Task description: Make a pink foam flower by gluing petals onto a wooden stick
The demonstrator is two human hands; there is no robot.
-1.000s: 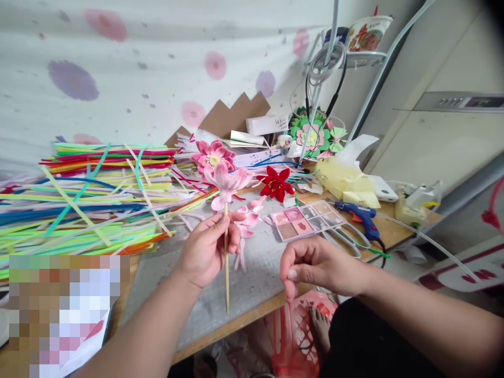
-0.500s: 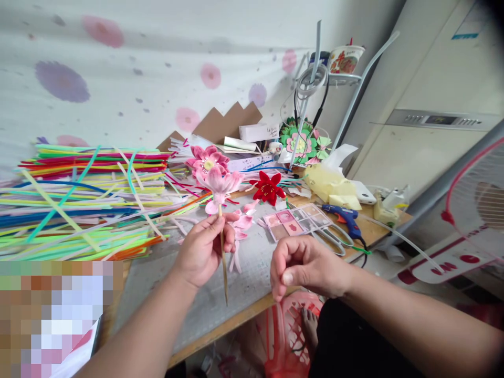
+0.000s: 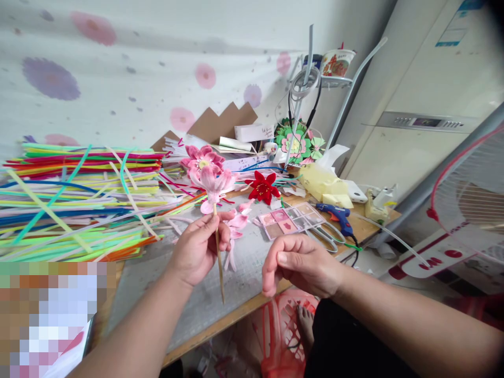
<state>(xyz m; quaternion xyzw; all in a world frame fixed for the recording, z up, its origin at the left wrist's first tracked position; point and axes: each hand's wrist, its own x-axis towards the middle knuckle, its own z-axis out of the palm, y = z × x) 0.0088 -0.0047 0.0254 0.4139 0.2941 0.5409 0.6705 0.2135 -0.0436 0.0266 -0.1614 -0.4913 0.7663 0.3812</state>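
My left hand is closed round a thin wooden stick topped with a pink pipe-cleaner flower, held upright over the grey table top. My right hand hovers just right of it near the table's front edge, fingers curled in with the thumb against them; I cannot make out whether anything is inside. Loose pink petals lie on the table right behind the left hand.
A big heap of coloured pipe cleaners fills the left. Behind lie a pink flower, a red flower, a colour palette, scissors and a blue glue gun. A red basket sits under the table; a fan stands at right.
The view has swung rightward, so everything slides left in the picture and the fan has come in. Both hands keep their pose; the stick stays in the left hand.
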